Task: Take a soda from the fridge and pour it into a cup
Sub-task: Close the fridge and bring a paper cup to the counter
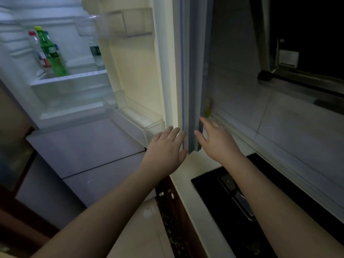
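Three bottles (50,51) – fridge (78,90) open; two hands (165,146) bare.

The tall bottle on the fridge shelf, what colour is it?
Green bottle with a yellow cap, seen in the head view.

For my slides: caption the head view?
Both open hands, left and right, at the open fridge door's edge; green bottle inside.

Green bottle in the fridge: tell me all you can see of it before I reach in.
The green bottle stands on the fridge shelf, leaning slightly, with a yellow-green cap and a label around its middle. It looks like translucent plastic, cap still on. A clear bottle with a red cap stands close at its left, partly behind it. Neither hand touches it.
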